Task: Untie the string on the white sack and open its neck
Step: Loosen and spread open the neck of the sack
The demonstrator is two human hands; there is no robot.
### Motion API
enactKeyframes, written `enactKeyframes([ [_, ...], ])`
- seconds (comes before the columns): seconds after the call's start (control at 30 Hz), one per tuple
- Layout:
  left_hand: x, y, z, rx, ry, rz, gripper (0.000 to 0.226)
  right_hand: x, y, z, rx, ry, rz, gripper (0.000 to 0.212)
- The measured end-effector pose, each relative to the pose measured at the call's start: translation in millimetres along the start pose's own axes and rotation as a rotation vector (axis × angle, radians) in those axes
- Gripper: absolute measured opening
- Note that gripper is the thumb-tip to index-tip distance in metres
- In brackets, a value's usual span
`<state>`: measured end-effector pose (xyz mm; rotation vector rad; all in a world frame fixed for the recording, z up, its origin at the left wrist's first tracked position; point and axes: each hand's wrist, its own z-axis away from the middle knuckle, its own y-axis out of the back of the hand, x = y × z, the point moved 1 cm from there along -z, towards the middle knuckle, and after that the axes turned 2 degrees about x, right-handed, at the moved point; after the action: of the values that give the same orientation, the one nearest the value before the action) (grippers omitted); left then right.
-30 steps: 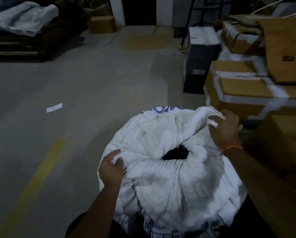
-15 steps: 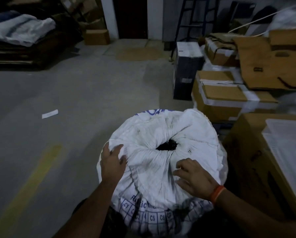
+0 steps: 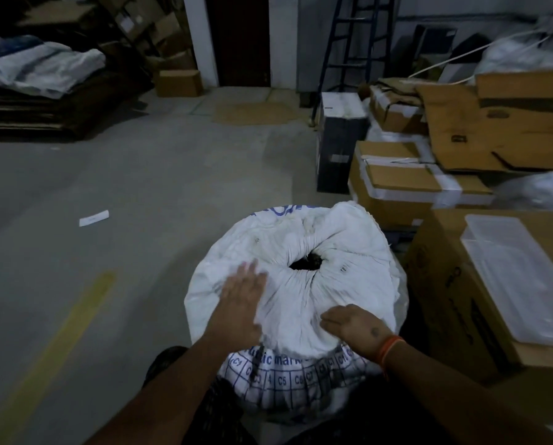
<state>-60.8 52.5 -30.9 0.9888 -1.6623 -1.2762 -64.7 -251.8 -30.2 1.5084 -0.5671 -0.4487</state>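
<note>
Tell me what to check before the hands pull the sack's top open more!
1. String off the neck: cannot tell; no string shows.
2. Neck already started: ok, a small dark hole shows among the gathered folds.
3. Left hand on the white sack: not ok, it lies flat and blurred, gripping nothing.
4. Right hand gripping fabric: cannot tell; its fingers press into the folds at the near side.
5. Room to work: not ok on the right, a cardboard box stands close beside the sack.
</note>
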Motion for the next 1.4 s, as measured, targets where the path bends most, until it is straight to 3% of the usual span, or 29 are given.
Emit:
enactKeyframes([
  [0.07, 14.7, -4.6, 6.4, -0.064, -0.204, -0.063, 0.121, 0.0, 14.3, 9.6, 0.067, 0.046, -0.031, 0.016],
  [0.2, 33.6, -15.4, 0.5, -0.094, -0.313, -0.223, 0.118, 7.6, 27.6, 37.8, 0.081, 0.033, -0.004, 0.03],
  [0.33, 57.4, -10.6, -10.9, -0.185, -0.408, -0.281, 0.086, 30.6, 27.7, 68.1, -0.135, -0.053, 0.09, 0.032],
  [0.47, 86.3, -16.3, -4.4, -0.191, -0.456, -0.16, 0.083, 59.8, 21.3, 100.1, -0.383, -0.282, 0.084, 0.023],
  [0.63, 152.2, -25.8, 7.7, -0.385, -0.462, -0.06, 0.049, 67.3, 39.2, 108.6, -0.491, -0.466, 0.284, 0.035],
  [0.73, 188.3, -36.7, 17.4, -0.451, -0.589, -0.058, 0.012, 72.2, 30.9, 102.0, -0.588, -0.51, 0.111, 0.035],
  [0.83, 188.8, -38.5, 5.2, -0.523, -0.568, -0.054, 0.024, 68.5, 24.8, 97.4, -0.595, -0.595, -0.008, 0.035],
  [0.9, 169.2, -29.8, -13.7, -0.665, -0.497, 0.149, 0.035, 69.3, 24.2, 92.7, -0.496, -0.624, -0.088, 0.044],
  [0.93, 157.6, -23.5, -24.3, -0.649, -0.416, 0.294, 0.038, 70.0, 27.1, 89.1, -0.406, -0.651, -0.148, 0.046],
  [1.03, 126.0, 10.4, -66.0, -0.408, 0.013, 0.861, 0.021, 85.9, 35.0, 72.5, 0.12, -0.792, -0.372, 0.031],
  [1.1, 97.7, 26.0, -94.2, -0.079, 0.264, 1.011, 0.019, 96.3, 38.9, 59.7, 0.412, -0.832, -0.5, 0.022],
  [1.17, 66.3, 35.6, -119.4, 0.226, 0.388, 0.953, 0.017, 106.4, 41.3, 43.9, 0.524, -0.868, -0.527, 0.02],
  [1.23, 34.7, 32.8, -137.8, 0.333, 0.411, 0.762, 0.019, 122.3, 38.4, 29.1, 0.574, -0.943, -0.548, 0.014],
  [1.33, -6.4, 12.5, -160.2, 0.295, 0.455, 0.535, 0.024, 157.0, 15.6, 14.7, 0.523, -1.077, -0.538, 0.008],
  [1.4, -37.5, -10.5, -173.5, 0.121, 0.54, 0.463, 0.029, 181.0, -6.8, 12.4, 0.383, -1.182, -0.499, 0.022],
])
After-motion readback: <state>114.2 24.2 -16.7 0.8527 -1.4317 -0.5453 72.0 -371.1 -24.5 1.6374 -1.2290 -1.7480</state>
